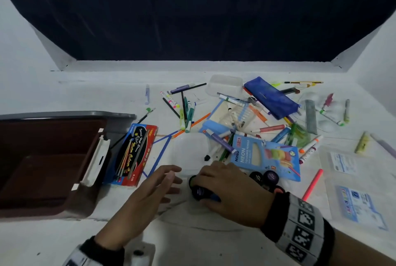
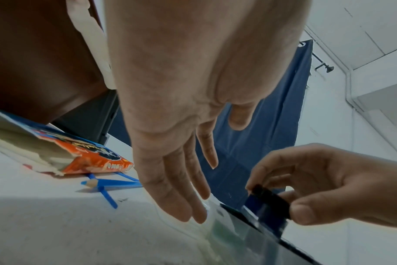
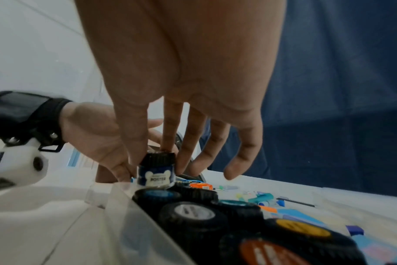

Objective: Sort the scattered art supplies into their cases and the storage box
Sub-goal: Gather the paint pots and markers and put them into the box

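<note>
My right hand (image 1: 216, 186) pinches a small blue poster-paint jar (image 3: 156, 173) with a black cap, thumb and fingers around the cap, holding it upright at the near left end of a clear plastic case (image 1: 191, 150). Several more black-capped paint jars (image 3: 188, 212) stand in that case, under and behind the hand. My left hand (image 1: 169, 180) is flat with straight fingers, its fingertips (image 2: 193, 213) at the case's left edge; whether they touch it I cannot tell. It holds nothing. The brown storage box (image 1: 42, 158) stands uncovered at the far left.
A red and blue watercolour box (image 1: 132, 154) lies between the storage box and the case. A neon pencil box (image 1: 265, 156), a blue pouch (image 1: 272, 96), a clear tub (image 1: 225, 84) and several loose markers (image 1: 186, 111) crowd the middle and right. Blue pencils (image 2: 111, 184) lie by my left hand.
</note>
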The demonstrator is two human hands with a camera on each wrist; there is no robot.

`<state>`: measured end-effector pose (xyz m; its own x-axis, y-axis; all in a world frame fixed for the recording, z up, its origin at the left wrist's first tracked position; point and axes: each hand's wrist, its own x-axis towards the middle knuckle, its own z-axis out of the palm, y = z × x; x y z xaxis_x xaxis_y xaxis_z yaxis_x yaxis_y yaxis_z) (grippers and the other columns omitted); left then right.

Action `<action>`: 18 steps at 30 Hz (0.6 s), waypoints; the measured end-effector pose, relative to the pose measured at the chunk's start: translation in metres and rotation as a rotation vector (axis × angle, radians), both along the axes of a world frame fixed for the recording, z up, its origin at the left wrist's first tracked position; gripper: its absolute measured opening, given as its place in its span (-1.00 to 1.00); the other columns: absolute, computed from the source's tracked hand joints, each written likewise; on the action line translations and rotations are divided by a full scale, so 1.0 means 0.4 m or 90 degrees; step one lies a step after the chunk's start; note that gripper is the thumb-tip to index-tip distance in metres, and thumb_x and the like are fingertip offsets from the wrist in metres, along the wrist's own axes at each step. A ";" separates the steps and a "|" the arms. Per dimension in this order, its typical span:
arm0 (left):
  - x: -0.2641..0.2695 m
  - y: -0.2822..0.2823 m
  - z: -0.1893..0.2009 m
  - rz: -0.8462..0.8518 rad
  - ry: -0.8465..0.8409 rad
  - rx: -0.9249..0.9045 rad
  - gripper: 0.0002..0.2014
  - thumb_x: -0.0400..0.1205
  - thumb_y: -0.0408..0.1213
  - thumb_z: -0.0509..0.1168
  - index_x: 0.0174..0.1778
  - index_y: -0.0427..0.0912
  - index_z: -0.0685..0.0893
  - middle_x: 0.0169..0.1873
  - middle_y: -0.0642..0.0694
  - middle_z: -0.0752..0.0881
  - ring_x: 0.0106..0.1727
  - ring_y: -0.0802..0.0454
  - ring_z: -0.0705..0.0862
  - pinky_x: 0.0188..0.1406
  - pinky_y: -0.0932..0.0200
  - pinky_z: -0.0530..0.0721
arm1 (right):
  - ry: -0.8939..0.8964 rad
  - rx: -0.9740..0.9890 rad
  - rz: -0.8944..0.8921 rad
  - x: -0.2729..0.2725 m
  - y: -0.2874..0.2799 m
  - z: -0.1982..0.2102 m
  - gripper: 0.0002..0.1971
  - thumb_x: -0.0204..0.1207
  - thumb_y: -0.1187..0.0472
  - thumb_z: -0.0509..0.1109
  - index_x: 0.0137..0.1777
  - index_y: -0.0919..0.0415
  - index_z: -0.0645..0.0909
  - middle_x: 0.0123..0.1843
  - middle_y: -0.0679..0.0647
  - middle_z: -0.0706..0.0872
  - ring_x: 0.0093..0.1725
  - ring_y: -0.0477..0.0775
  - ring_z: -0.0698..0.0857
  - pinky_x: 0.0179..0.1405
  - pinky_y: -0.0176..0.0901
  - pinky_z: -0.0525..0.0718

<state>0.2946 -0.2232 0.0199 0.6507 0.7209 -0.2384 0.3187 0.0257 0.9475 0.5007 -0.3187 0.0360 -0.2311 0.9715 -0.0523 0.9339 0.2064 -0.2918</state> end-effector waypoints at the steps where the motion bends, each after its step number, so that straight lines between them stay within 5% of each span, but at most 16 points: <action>1: 0.000 0.002 -0.003 -0.006 0.003 -0.005 -0.66 0.66 0.32 0.12 0.21 0.35 0.67 0.15 0.06 0.79 0.17 0.09 0.80 0.31 -0.12 0.68 | -0.017 0.003 0.002 -0.006 0.004 -0.001 -0.68 0.65 -0.01 0.29 0.37 -0.06 0.48 0.24 -0.04 0.57 0.19 0.09 0.50 0.03 0.08 0.52; 8: 0.000 0.006 -0.014 -0.025 0.015 -0.036 -0.68 0.71 0.11 0.13 0.35 0.27 0.63 0.20 0.02 0.79 0.21 0.05 0.79 0.38 -0.16 0.65 | -0.015 -0.033 0.005 -0.026 0.014 0.010 -0.70 0.60 0.00 0.30 0.30 -0.03 0.52 0.16 -0.03 0.59 0.13 0.08 0.50 0.01 0.08 0.48; 14: 0.010 0.007 -0.034 -0.046 0.020 -0.061 -0.64 0.66 0.28 0.14 0.34 0.41 0.61 0.28 0.08 0.75 0.35 0.10 0.70 0.45 -0.14 0.62 | 0.016 -0.060 0.003 -0.023 0.008 0.006 -0.67 0.59 -0.02 0.33 0.33 -0.04 0.51 0.21 -0.03 0.56 0.13 0.07 0.52 -0.07 -0.01 0.38; 18: 0.008 0.012 -0.042 -0.060 0.020 -0.032 -0.41 0.49 0.50 0.12 0.42 0.44 0.54 0.36 0.16 0.69 0.45 0.11 0.62 0.49 -0.14 0.58 | -0.011 -0.066 -0.013 -0.019 -0.002 -0.007 -0.64 0.65 -0.04 0.29 0.42 -0.08 0.50 0.29 -0.03 0.56 0.21 0.11 0.50 0.05 0.09 0.47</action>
